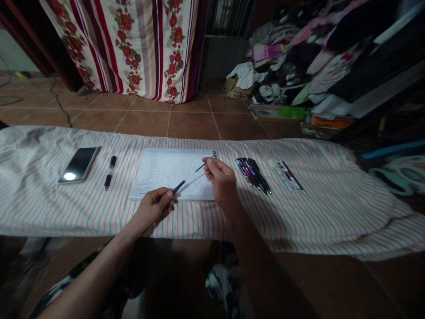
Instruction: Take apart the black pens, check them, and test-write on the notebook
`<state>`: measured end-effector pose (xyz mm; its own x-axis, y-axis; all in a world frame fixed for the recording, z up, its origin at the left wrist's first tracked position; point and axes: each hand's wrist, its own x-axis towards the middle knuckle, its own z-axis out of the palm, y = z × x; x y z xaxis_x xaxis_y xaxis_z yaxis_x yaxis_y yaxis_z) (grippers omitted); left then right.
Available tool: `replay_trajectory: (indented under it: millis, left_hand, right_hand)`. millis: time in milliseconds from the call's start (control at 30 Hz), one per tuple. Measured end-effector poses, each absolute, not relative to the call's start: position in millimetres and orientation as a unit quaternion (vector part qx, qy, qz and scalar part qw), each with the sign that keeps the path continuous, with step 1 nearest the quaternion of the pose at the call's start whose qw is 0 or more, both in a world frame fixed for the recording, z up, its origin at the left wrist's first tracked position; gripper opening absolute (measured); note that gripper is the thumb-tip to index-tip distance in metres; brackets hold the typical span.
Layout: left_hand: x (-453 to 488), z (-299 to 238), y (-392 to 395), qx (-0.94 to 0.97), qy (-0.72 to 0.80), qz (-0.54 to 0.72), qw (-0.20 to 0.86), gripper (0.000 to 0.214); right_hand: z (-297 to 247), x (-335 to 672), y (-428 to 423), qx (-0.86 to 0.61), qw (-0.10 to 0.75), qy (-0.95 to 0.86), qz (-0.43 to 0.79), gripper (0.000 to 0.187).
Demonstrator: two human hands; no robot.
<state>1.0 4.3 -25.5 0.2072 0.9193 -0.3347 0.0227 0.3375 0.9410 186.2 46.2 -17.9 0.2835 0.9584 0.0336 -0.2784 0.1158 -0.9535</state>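
My left hand (155,207) is closed on a dark pen part (178,186), its tip pointing up and right over the lower edge of a printed paper sheet (166,170). Just to the right, my right hand (221,179) pinches another thin pen piece (201,167) above the sheet's right side. The two pieces are apart. The sheet lies on a striped cloth-covered board (332,208).
A phone (79,164) and a single black pen (110,172) lie left of the sheet. Two bunches of pens (254,175) (287,175) lie to its right. Beyond the board are tiled floor, a floral curtain (139,44) and piled clothes (299,57).
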Motion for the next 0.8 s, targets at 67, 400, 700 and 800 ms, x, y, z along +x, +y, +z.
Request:
replay_trajectory:
  millis: [67, 400, 700, 800]
  left_hand:
    - [0.2, -26.7, 4.5, 0.441, 0.521, 0.354, 0.640, 0.040]
    - [-0.1, -30.4, 3.9, 0.435, 0.512, 0.364, 0.645, 0.043]
    - [1.5, -23.6, 2.7, 0.432, 0.517, 0.380, 0.634, 0.038]
    - [2.1, -22.4, 2.4, 0.428, 0.520, 0.380, 0.633, 0.038]
  right_hand:
    - [-17.6, 185.5, 46.0, -0.477, 0.644, -0.370, 0.470, 0.026]
    - [-15.9, 180.7, 45.4, -0.521, 0.622, -0.399, 0.427, 0.029]
    - [-17.3, 178.0, 43.3, -0.534, 0.594, -0.423, 0.428, 0.026]
    - [-17.9, 176.6, 43.6, -0.531, 0.593, -0.422, 0.435, 0.026]
